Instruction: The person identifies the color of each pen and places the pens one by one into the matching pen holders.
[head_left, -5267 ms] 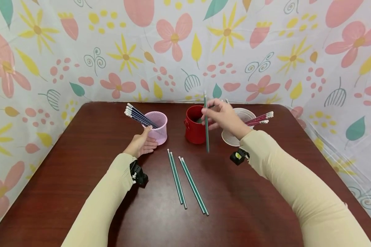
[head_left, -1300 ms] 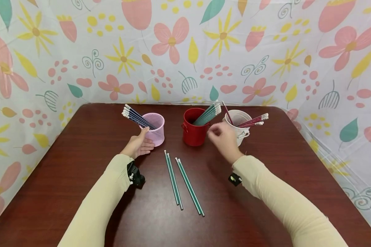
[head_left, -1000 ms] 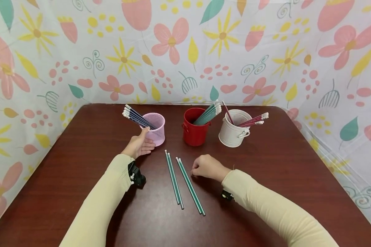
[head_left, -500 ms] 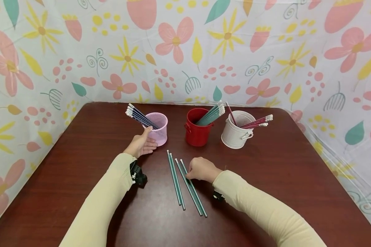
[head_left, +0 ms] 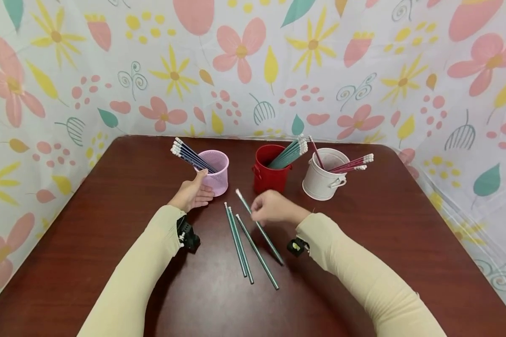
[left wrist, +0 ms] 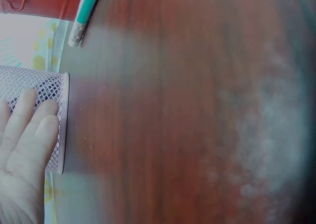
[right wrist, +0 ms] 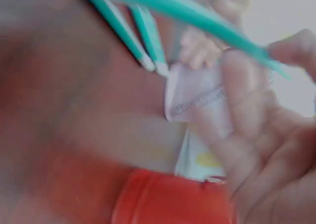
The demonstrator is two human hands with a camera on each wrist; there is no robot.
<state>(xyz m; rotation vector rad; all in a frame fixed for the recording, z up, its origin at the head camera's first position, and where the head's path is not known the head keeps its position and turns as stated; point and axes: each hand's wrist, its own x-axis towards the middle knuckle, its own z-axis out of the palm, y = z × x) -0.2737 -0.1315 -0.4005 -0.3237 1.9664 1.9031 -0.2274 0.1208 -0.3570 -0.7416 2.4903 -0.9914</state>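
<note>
In the head view my right hand (head_left: 271, 207) pinches a green pencil (head_left: 265, 236), its white eraser end tipped up and away from me. The right wrist view shows the pencil (right wrist: 197, 17) between thumb and fingers, blurred. Near the hand, several more green pencils (head_left: 257, 252) lie on the table. My left hand (head_left: 192, 193) rests against the pink mesh cup (head_left: 220, 182), thumb at the rim and straight fingers along its side. In the left wrist view those fingers lie flat on the mesh (left wrist: 49, 88). Dark blue pencils (head_left: 189, 153) lean out of this cup.
Behind the right hand stands a red bucket (head_left: 270, 180) with green pencils (head_left: 290, 153) in it. To its right, a white bucket (head_left: 320, 183) holds dark red pencils (head_left: 352, 164). Flowered cloth (head_left: 244, 103) hangs behind the brown table (head_left: 130, 187).
The right hand let a green pencil into the red bucket, came down to the loose pencils, and now lifts another one away from its neighbour. The left hand has stayed at the pink cup.
</note>
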